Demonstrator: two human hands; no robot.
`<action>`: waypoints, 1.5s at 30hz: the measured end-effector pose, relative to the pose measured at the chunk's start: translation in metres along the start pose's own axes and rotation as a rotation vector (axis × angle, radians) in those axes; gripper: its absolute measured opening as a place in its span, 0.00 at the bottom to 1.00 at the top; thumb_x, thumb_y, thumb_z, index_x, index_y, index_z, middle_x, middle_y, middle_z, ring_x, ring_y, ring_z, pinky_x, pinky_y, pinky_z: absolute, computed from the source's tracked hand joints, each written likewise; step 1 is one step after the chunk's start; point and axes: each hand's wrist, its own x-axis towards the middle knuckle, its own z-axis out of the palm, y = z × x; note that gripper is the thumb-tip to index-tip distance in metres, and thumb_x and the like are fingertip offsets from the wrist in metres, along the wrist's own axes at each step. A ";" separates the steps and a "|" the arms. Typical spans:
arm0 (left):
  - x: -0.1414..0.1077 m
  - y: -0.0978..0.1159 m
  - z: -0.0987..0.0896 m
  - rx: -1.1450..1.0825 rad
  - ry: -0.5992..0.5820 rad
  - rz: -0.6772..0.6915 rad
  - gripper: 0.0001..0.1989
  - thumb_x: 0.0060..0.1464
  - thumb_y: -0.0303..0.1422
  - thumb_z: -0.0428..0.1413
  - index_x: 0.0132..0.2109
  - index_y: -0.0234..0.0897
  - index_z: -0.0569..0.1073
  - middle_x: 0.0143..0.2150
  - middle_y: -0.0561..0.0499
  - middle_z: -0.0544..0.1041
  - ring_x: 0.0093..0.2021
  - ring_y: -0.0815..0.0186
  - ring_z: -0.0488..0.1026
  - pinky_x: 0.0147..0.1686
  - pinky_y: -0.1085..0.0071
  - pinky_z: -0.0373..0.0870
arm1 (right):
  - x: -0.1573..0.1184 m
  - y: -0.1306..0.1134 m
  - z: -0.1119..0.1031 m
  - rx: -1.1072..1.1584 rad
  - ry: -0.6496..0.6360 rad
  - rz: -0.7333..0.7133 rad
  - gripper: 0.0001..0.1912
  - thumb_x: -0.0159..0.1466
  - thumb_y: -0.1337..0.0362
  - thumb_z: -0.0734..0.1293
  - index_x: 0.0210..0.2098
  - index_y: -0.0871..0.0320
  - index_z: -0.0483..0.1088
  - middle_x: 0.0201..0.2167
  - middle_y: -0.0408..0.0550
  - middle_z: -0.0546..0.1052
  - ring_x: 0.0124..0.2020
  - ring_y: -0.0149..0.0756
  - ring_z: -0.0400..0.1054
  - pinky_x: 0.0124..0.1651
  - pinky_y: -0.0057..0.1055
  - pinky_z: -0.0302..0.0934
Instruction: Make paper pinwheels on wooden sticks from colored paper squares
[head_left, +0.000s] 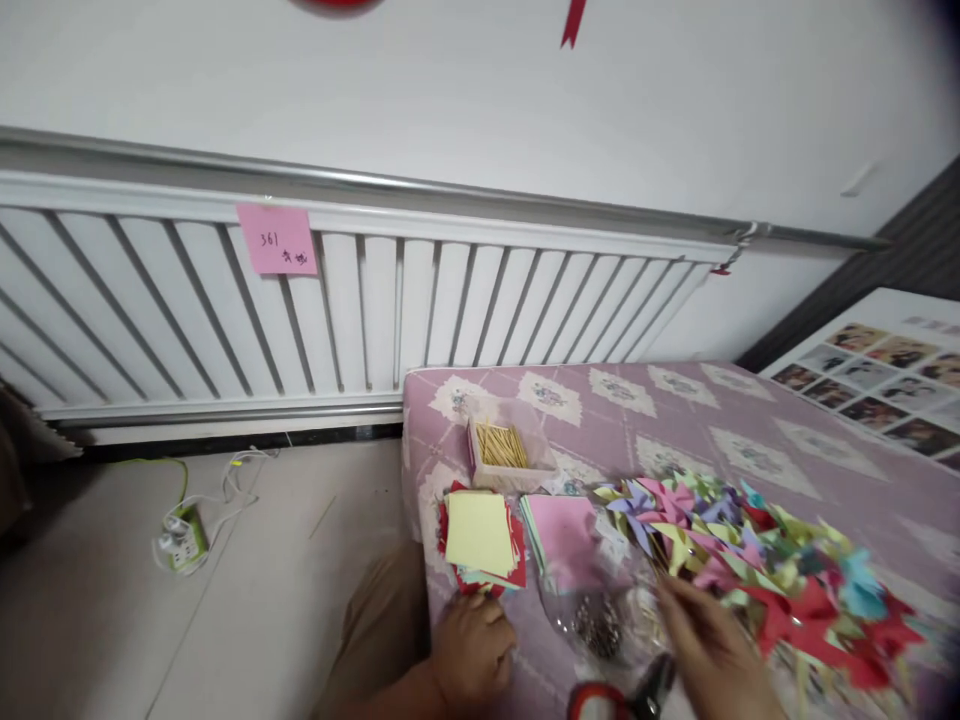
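Observation:
My left hand point(476, 645) rests on the bed with its fingers curled in, right at the near edge of a stack of square papers point(484, 530), pale yellow on top with red sheets beneath. Nothing shows in it. Slightly blurred, my right hand point(712, 645) is beside a pile of colourful paper pinwheels point(750, 560). Its fingers are drawn together near some thin sticks; what they pinch is not clear. Between the hands lie a clear bag of small dark metal pieces point(596, 625), a stack of pink-topped paper point(566, 535) and red-and-black scissors point(600, 702).
A clear plastic box of wooden sticks point(502, 445) stands behind the papers on the patterned bed cover point(622, 390). A white radiator point(450, 300) runs along the wall. On the floor at left is a power strip point(184, 540) with cables. A photo board point(885, 380) leans at right.

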 end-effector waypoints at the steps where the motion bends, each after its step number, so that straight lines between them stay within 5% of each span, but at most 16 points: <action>1: -0.002 0.000 -0.002 -0.019 0.007 -0.007 0.06 0.53 0.33 0.53 0.38 0.40 0.73 0.40 0.49 0.75 0.44 0.60 0.69 0.47 0.62 0.63 | -0.006 -0.024 0.017 0.020 -0.103 -0.083 0.13 0.60 0.55 0.64 0.39 0.54 0.72 0.38 0.54 0.78 0.39 0.46 0.73 0.41 0.39 0.69; 4: -0.006 0.000 -0.007 -0.074 0.027 -0.019 0.06 0.54 0.33 0.53 0.37 0.40 0.74 0.40 0.48 0.76 0.44 0.59 0.69 0.46 0.61 0.64 | -0.018 -0.092 0.077 -0.012 -0.418 -0.343 0.13 0.62 0.63 0.61 0.43 0.57 0.72 0.42 0.56 0.77 0.45 0.45 0.71 0.49 0.40 0.66; 6: -0.007 0.000 -0.008 -0.105 0.048 -0.027 0.08 0.53 0.33 0.53 0.39 0.40 0.75 0.42 0.47 0.76 0.45 0.58 0.70 0.47 0.60 0.65 | -0.023 -0.121 0.110 -0.085 -0.500 -0.407 0.18 0.58 0.67 0.65 0.48 0.59 0.71 0.46 0.58 0.76 0.50 0.47 0.69 0.54 0.42 0.63; 12: -0.007 -0.002 -0.010 -0.169 0.067 -0.007 0.16 0.53 0.34 0.53 0.49 0.39 0.74 0.47 0.45 0.77 0.49 0.56 0.70 0.52 0.57 0.64 | -0.027 -0.136 0.145 -0.186 -0.582 -0.420 0.30 0.49 0.73 0.72 0.52 0.66 0.71 0.54 0.65 0.71 0.56 0.53 0.64 0.61 0.44 0.57; 23: -0.006 0.000 -0.013 -0.158 0.033 -0.039 0.13 0.51 0.32 0.53 0.44 0.39 0.76 0.45 0.46 0.77 0.48 0.56 0.70 0.52 0.56 0.65 | -0.024 -0.116 0.151 -0.153 -0.617 -0.381 0.25 0.51 0.73 0.71 0.49 0.64 0.73 0.54 0.64 0.72 0.56 0.49 0.65 0.59 0.44 0.59; 29: -0.006 0.001 -0.014 -0.150 0.059 -0.027 0.09 0.50 0.29 0.54 0.40 0.39 0.75 0.45 0.47 0.77 0.48 0.58 0.70 0.51 0.59 0.65 | -0.021 -0.109 0.152 -0.020 -0.584 -0.384 0.11 0.58 0.71 0.66 0.39 0.60 0.76 0.45 0.56 0.78 0.48 0.43 0.70 0.53 0.38 0.62; 35: -0.007 0.003 -0.013 -0.107 0.065 -0.047 0.08 0.50 0.28 0.53 0.38 0.39 0.74 0.41 0.48 0.77 0.45 0.59 0.70 0.48 0.61 0.65 | -0.022 -0.111 0.150 0.085 -0.427 -0.265 0.12 0.62 0.67 0.59 0.29 0.58 0.73 0.30 0.51 0.77 0.34 0.39 0.70 0.43 0.34 0.63; 40: -0.008 0.004 -0.011 -0.087 0.093 -0.051 0.07 0.50 0.27 0.52 0.35 0.41 0.73 0.37 0.50 0.75 0.41 0.61 0.70 0.42 0.63 0.65 | -0.020 -0.104 0.130 0.240 -0.217 -0.116 0.13 0.63 0.62 0.58 0.36 0.58 0.72 0.37 0.52 0.77 0.41 0.41 0.69 0.47 0.35 0.62; 45: -0.009 0.004 -0.011 -0.141 0.139 -0.019 0.09 0.48 0.23 0.51 0.33 0.40 0.73 0.35 0.50 0.75 0.40 0.62 0.69 0.42 0.65 0.63 | -0.033 -0.096 0.094 0.400 -0.083 0.045 0.14 0.64 0.57 0.59 0.38 0.58 0.72 0.34 0.49 0.79 0.36 0.39 0.71 0.41 0.33 0.65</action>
